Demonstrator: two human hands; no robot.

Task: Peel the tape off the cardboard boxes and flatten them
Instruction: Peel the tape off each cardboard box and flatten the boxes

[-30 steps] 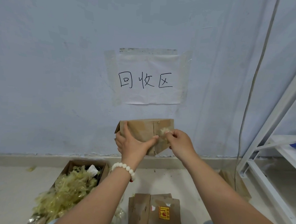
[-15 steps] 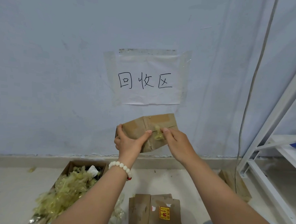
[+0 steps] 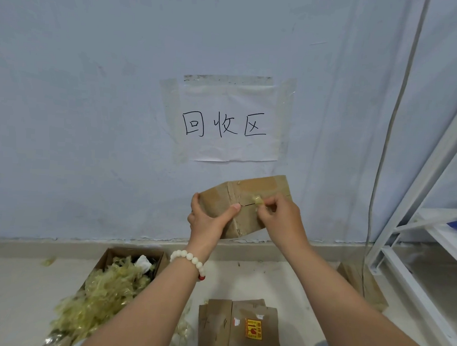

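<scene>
Head view: tape (image 3: 257, 200) mostly inside right hand (image 3: 279, 219)

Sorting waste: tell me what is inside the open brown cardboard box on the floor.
Crumpled yellowish tape scraps fill the open brown cardboard box, with a white wad at the back; its bottom is buried.

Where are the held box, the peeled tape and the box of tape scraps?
held box (image 3: 263, 188): head view, upper panel.
peeled tape (image 3: 256, 200): head view, crumpled wad.
box of tape scraps (image 3: 128, 253): head view, far wall.
</scene>
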